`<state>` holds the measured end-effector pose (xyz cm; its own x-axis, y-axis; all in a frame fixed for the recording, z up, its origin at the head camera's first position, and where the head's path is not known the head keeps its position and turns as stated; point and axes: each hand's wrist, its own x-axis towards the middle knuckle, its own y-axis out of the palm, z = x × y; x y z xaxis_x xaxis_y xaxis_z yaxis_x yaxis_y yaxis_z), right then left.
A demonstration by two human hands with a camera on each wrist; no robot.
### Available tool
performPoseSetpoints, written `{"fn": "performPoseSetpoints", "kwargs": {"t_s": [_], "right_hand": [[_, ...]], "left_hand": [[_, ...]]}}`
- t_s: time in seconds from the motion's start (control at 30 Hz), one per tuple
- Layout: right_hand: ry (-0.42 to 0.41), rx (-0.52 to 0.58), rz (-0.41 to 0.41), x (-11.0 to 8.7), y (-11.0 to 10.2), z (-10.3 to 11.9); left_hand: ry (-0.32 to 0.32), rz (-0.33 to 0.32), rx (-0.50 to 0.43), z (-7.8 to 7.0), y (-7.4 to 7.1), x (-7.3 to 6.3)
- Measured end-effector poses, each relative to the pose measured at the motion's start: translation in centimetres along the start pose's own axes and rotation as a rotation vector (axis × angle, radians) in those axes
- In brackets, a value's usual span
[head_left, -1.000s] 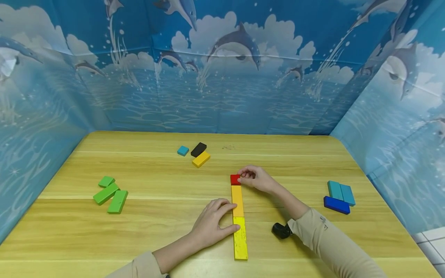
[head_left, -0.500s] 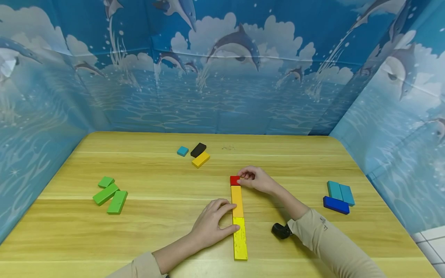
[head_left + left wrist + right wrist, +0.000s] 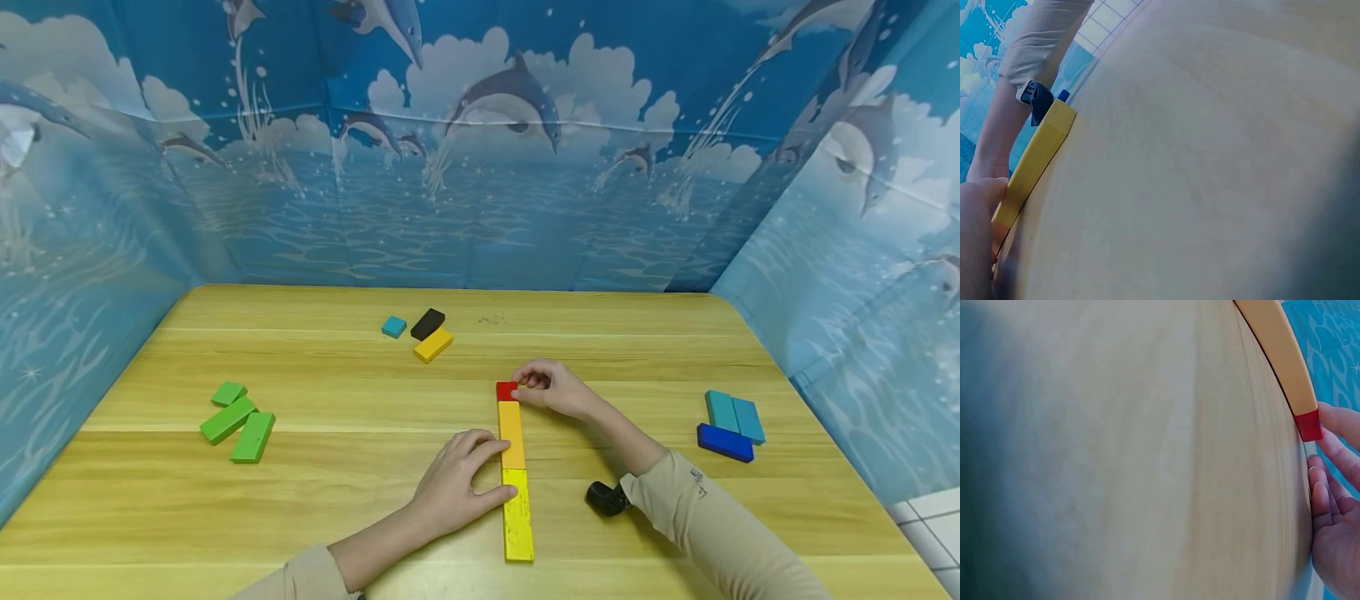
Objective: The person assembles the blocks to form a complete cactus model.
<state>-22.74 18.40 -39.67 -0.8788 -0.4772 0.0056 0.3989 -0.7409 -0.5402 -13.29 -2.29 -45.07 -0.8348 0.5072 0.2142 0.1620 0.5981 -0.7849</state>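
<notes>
A straight row of flat blocks lies on the table: a yellow block (image 3: 518, 529) nearest, an orange-yellow block (image 3: 512, 423) beyond it, and a small red block (image 3: 506, 392) at the far end. My left hand (image 3: 453, 479) rests beside the row, its thumb touching the yellow block and its index finger the orange-yellow one. At the far end my right hand (image 3: 551, 388) pinches the red block between thumb and index finger, the other fingers curled. In the right wrist view the red block (image 3: 1309, 426) meets the end of the orange-yellow block (image 3: 1279, 353).
Green blocks (image 3: 253, 437) lie at the left. Towards the back are a small light-blue block (image 3: 393, 327), a black block (image 3: 428, 323) and a yellow-orange block (image 3: 433, 344). Light-blue blocks (image 3: 722, 410) and a dark-blue block (image 3: 725, 442) sit on the right. Dolphin-printed curtains (image 3: 480, 208) surround the table.
The red block has come down slightly towards the orange-yellow block at the row's end, guided by my right hand. My left hand has stayed put.
</notes>
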Motion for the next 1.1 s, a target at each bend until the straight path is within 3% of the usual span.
{"fn": "performPoseSetpoints", "kwargs": {"t_s": [0.53,0.7,0.93,1.1], "right_hand": [[0.004,-0.029,0.011,-0.1,0.0,0.2],[0.009,0.027,0.014,0.1,-0.2,-0.2],[0.016,0.053,-0.017,0.8,-1.2,-2.9],[0.039,0.104,-0.058,0.1,-2.1,-2.3]], "left_hand": [[0.002,-0.005,0.004,0.0,0.0,0.0],[0.007,-0.009,0.003,0.0,0.0,0.0],[0.011,-0.01,0.001,0.0,0.0,0.0],[0.012,-0.013,0.001,0.0,0.0,0.0]]}}
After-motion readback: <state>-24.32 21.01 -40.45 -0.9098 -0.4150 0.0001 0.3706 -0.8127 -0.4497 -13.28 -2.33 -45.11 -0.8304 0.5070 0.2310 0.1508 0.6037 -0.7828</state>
